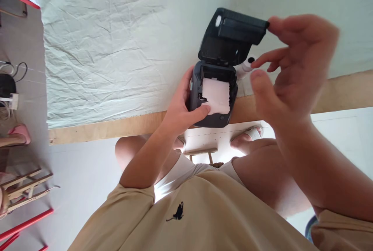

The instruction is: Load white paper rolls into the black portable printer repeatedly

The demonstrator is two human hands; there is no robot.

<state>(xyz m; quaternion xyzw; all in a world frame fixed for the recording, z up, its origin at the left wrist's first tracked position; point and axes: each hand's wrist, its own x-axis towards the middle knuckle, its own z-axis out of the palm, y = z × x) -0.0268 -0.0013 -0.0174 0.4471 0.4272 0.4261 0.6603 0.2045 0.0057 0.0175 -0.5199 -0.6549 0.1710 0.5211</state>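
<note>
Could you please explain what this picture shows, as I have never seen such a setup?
There is no robot: these are a person's bare hands, seen by a camera worn on that person's head, looking down. The left hand holds a small dark device, perhaps a printer, near the table's wooden edge. White paper sits inside. The right hand has a fingertip at the corner of the raised lid. Pale green cloth covers the table; beside the device is a partly hidden white, roll-like thing.

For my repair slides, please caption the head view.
Left hand holds an open printer with white paper inside; right hand is at the raised lid's corner.
</note>
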